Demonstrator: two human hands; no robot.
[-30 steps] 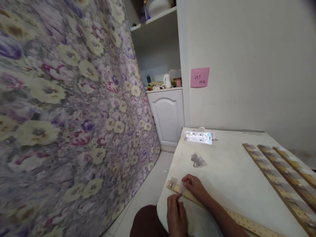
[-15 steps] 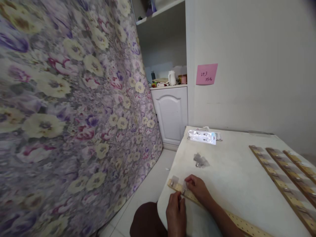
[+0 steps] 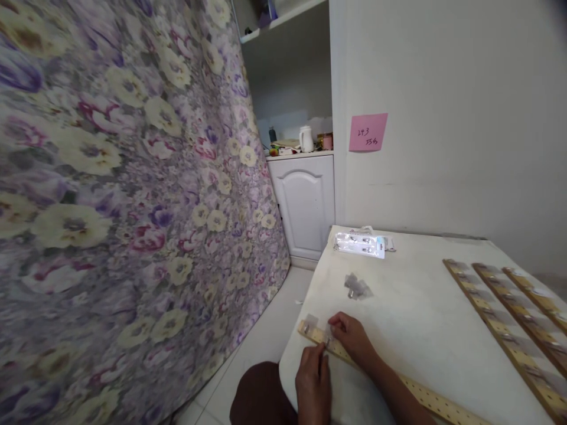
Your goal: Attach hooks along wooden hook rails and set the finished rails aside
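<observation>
Wooden strip (image 3: 398, 383), lower frame: pale, matt, perforated. Table top (image 3: 420, 319): matt off-white, smooth, faintly smudged. Packet (image 3: 359, 245), upper table: glossy clear plastic. Small clips (image 3: 357, 287): possibly clear plastic with metal, blurred. Curtain (image 3: 124, 195), left: matt floral cloth. Pink note (image 3: 367, 132): matt paper.

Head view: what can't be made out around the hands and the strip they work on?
All in the head view.
Small clear piece at the fingertips: too small, partly covered by the right hand and left hand.
Perforated strip: right end cut off by the bottom edge, part under the right wrist.
Pink note: writing too small.
Three strips at right: cut by the right edge.
</observation>
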